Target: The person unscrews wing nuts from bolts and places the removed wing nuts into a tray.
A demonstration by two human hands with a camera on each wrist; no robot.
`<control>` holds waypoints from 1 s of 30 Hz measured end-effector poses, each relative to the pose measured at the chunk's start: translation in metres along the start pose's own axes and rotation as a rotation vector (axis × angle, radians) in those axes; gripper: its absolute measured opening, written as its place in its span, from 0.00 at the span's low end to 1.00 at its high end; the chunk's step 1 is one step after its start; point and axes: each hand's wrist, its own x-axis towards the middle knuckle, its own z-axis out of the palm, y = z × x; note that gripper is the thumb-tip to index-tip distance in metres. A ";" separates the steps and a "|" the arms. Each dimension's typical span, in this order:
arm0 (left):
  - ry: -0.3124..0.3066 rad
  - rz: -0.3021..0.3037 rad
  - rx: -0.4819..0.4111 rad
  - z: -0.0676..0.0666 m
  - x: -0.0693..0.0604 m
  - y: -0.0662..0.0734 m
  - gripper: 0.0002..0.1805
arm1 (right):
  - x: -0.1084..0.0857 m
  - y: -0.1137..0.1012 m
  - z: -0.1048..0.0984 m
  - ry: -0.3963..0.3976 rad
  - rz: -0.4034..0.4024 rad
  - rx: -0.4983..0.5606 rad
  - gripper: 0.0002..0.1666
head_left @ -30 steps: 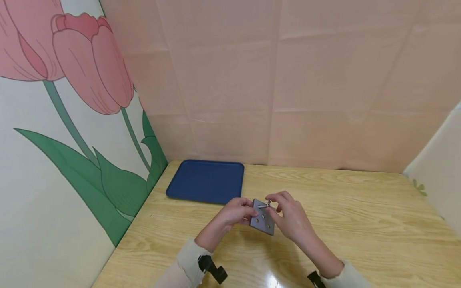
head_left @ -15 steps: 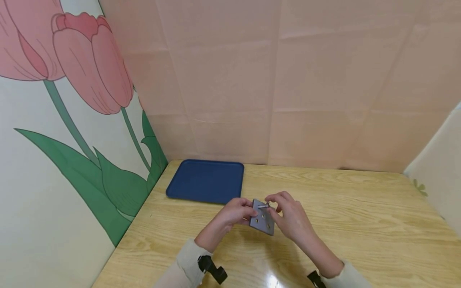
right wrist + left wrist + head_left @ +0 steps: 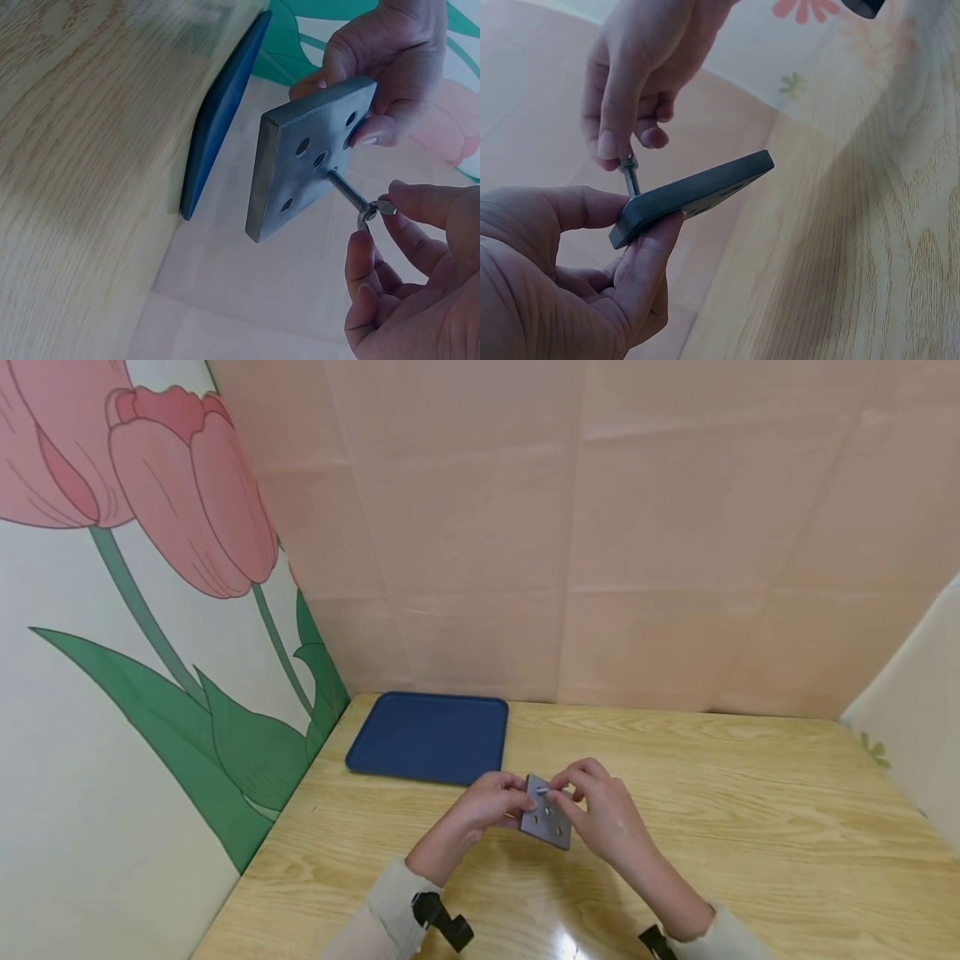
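A grey metal plate [image 3: 546, 827] with several round holes is held tilted above the table. My left hand [image 3: 491, 802] grips its left edge, thumb on one face and fingers behind, as the left wrist view shows. Out of one hole near that hand sticks a threaded wing bolt [image 3: 347, 191], roughly square to the plate [image 3: 300, 180]. My right hand [image 3: 609, 814] pinches the bolt's winged head between thumb and fingertips. In the head view the fingers cover most of that head. How deep the thread sits in the hole, I cannot tell.
A blue tray [image 3: 427, 739] lies on the wood-grain table [image 3: 750, 827] at the back left, behind my left hand. A pink cloth wall [image 3: 637, 527] stands behind the table, and a tulip-printed panel [image 3: 97, 735] borders its left side.
My right fingers have shifted slightly left and drawn in round the bolt's head, which showed between them before. The plate and my left hand have stayed in place.
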 end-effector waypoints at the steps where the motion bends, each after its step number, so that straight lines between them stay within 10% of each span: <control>1: 0.000 0.001 0.001 0.000 0.000 0.000 0.13 | 0.000 0.000 0.000 0.002 0.001 -0.001 0.04; 30: 0.000 -0.011 0.005 0.000 0.000 0.002 0.12 | 0.003 -0.004 -0.004 -0.051 0.060 -0.016 0.15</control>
